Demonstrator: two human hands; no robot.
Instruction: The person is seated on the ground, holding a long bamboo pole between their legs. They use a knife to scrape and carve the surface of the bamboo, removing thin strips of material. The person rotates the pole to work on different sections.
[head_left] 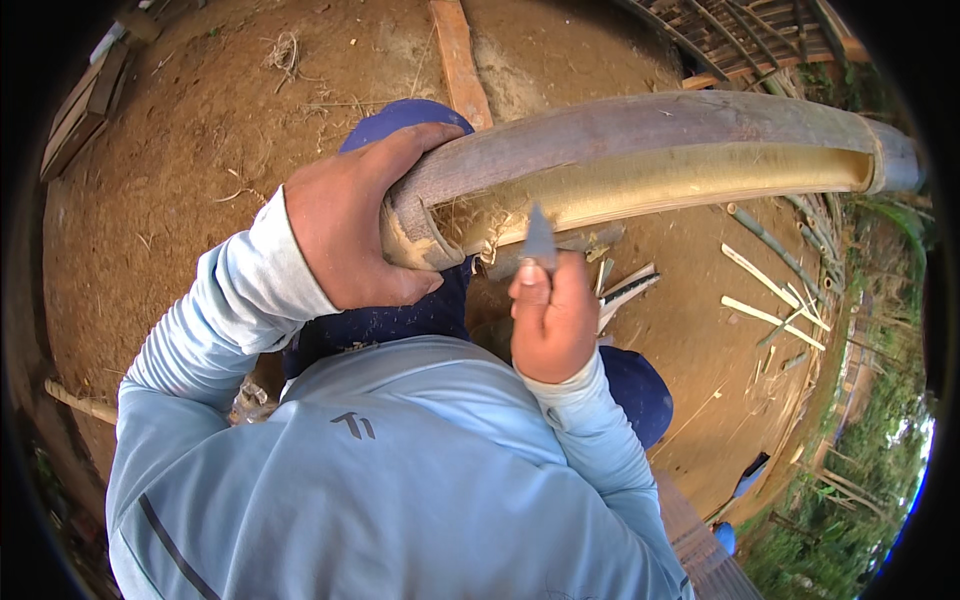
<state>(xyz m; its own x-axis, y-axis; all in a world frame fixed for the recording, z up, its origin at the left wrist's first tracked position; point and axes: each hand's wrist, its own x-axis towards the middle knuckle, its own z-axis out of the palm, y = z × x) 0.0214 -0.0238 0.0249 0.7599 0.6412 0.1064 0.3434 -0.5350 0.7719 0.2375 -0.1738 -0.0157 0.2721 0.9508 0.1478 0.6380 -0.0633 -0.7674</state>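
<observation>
A thick bamboo pole (pixel 640 125) stretches from in front of me off to the right, with a long opening cut along its side that bares the pale inside. My left hand (pixel 350 220) is wrapped round its near left end, thumb below and fingers over the top. In my right hand (pixel 555 320) is a knife (pixel 538 238), gripped with the thumb along it and its short pointed blade up at the lower edge of the opening. Curled shavings hang by the cut close to the left end. The knife's handle is hidden in my fist.
Split bamboo strips (pixel 770 285) and thin poles lie on the dirt floor at right. A wooden plank (pixel 460 60) lies ahead, a wooden crate (pixel 85 110) stands far left. Slatted bamboo (pixel 760 40) is at the upper right. A bench-like wooden surface (pixel 700 550) is at my lower right.
</observation>
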